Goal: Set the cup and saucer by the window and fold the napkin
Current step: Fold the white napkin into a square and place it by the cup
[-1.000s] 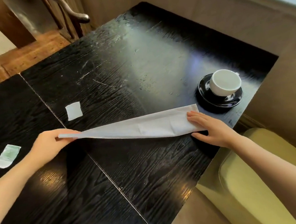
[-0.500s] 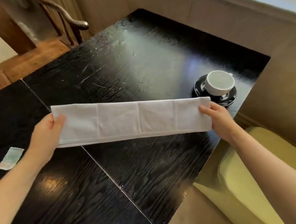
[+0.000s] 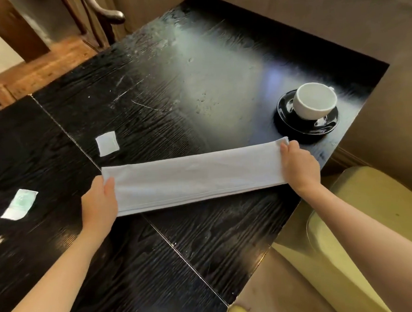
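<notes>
Napkin: a white napkin (image 3: 196, 178), folded into a long narrow strip, is stretched flat across the black worktop (image 3: 171, 73), its right end angled toward the far edge.
Left hand: the left hand (image 3: 99, 203) is closed on the strip's left end, thumb laid on top of the cloth, fingers tucked under it.
Right hand: the right hand (image 3: 299, 167) is closed on the right end, fingertips pinching the far corner.
Cup: a white cup (image 3: 313, 101) is seen on a black saucer (image 3: 292, 124) at the worktop's far right corner, close to the wall below the window; whether the cup sits level cannot be told.
Gap: the saucer lies just beyond the napkin's right end, apart from it.
Papers: a small white square (image 3: 107, 143) is seen just past the napkin's left end; a pale green-printed slip (image 3: 20, 204) lies well to the left.
Seam: the napkin's left end is laid over the joint between the two worktop panels.
Surroundings: a yellow-green seat (image 3: 363, 218) is seen under the right forearm, a wooden chair (image 3: 100, 17) at the far left.
</notes>
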`<state>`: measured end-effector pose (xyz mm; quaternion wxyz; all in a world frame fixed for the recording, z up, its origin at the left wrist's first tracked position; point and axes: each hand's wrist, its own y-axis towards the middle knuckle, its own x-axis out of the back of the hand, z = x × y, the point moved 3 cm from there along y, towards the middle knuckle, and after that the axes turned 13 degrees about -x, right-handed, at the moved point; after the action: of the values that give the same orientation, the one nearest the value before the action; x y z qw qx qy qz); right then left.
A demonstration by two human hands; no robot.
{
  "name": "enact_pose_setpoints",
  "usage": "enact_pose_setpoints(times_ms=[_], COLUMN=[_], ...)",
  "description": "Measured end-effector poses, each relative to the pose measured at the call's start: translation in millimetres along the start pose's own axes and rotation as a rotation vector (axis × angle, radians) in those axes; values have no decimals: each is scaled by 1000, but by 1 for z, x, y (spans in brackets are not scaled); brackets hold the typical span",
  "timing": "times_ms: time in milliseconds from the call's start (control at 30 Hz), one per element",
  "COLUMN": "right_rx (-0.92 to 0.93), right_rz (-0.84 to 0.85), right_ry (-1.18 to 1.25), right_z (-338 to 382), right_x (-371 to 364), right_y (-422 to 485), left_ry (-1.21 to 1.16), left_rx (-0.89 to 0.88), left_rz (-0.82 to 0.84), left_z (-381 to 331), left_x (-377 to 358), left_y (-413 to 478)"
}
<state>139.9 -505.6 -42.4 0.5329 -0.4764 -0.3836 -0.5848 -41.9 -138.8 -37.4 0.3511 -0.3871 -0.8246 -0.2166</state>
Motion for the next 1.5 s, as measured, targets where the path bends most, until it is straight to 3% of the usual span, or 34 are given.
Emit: enact_pose_setpoints(times_ms=[300,500,600,700,833,900,967,1067,1133,1233,1367,1500], right_rx=[40,-122,-213,-273,-417,-411,-396,-377,-356,-317,-177,233], right_rz=[-12,17,78,191,493,551,532,475,460,427,294,181], right_ry=[2,68,245,424,1085,1276,1357,1452,1528,1539,1305,861], right_z=[-9,-14,-15,-15,-16,-15,-13,-8,-1,9,18,37], right_x=[-1,0,2,2,5,5,3,-3,-5,-9,-10,-14], right_y=[1,4,5,1,-23,-37,-48,-58,-61,-59,-56,-69], left_ry=[-35,12,58,73,-353,-361,-166,157,155,260,477,520], left_rx=[27,29,24,130,424,446,356,37,-210,-528,-579,-579], left_rz=[15,90,122,203,174,128,38,-59,35,320,480,492], left_z=[5,-1,1,8,17,16,10,-21,-50,-89,-98,-92], left_x=[0,-7,-6,-5,-6,-6,-2,-4,-30,-89,-132,-138], left_y=[-7,1,6,10,0,-10,-19,-29,-35,-44,-45,-46])
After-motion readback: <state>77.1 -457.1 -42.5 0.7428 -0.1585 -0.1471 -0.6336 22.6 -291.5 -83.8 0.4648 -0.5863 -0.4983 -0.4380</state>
